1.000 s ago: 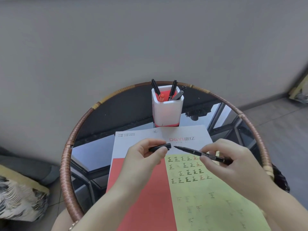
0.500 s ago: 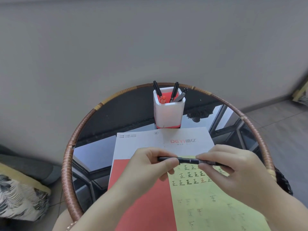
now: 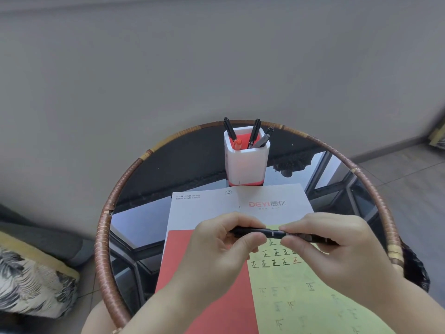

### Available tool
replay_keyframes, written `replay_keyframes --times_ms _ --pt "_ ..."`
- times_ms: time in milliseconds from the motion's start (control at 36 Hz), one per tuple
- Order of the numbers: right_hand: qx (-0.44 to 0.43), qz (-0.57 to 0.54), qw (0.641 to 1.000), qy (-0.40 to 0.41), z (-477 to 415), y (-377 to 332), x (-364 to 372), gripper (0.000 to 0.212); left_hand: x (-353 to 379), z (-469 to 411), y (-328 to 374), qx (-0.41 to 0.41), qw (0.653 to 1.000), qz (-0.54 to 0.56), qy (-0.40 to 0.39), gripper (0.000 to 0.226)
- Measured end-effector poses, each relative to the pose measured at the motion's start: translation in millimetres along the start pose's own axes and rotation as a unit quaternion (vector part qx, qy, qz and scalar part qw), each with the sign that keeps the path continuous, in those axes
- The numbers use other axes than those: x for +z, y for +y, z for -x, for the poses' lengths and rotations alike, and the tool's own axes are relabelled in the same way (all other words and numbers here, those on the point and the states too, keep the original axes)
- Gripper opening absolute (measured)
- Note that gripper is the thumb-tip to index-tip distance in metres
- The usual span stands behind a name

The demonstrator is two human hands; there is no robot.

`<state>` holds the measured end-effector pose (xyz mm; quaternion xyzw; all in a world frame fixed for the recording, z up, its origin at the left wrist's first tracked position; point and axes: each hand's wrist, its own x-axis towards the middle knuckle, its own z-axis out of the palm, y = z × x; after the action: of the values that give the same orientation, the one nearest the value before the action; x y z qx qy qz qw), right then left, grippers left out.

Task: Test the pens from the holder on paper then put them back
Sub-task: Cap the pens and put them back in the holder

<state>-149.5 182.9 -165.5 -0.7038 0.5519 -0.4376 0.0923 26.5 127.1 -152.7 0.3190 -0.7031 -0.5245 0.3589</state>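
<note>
A black pen (image 3: pixel 274 233) lies level between both hands, above the paper. My left hand (image 3: pixel 224 244) pinches its cap end, and the cap sits pushed onto the barrel. My right hand (image 3: pixel 337 247) grips the barrel from the right. Under them a yellow-green sheet (image 3: pixel 308 297) bears rows of handwritten marks in black and red. It lies on a red and white booklet (image 3: pixel 204 273). Behind stands a white pen holder (image 3: pixel 246 165) with a red base, holding several pens, one orange.
Everything rests on a round glass table with a woven rattan rim (image 3: pixel 106 225). A grey wall rises close behind the table. A patterned cushion (image 3: pixel 31 283) lies on the floor at the lower left, and grey floor tiles show on the right.
The cap in my left hand and the bare pen in my right hand were apart; the two came together and the cap now sits on the pen's tip.
</note>
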Motion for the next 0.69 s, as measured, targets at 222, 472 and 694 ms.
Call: replay_keyframes --times_ms 222,472,694 --pt "0.218 -0.096 0.962 -0.133 -9 -10 5 0.01 -3 -11 -3 0.029 0.99 -0.134 -0.025 0.022" --pt "0.338 -0.158 0.925 -0.071 -30 12 5 0.021 -10 -50 -19 0.006 0.986 -0.141 0.09 0.011" --pt "0.132 -0.164 0.955 0.211 -89 -5 -23 0.02 -25 -105 -26 0.012 0.963 -0.218 0.157 0.039"
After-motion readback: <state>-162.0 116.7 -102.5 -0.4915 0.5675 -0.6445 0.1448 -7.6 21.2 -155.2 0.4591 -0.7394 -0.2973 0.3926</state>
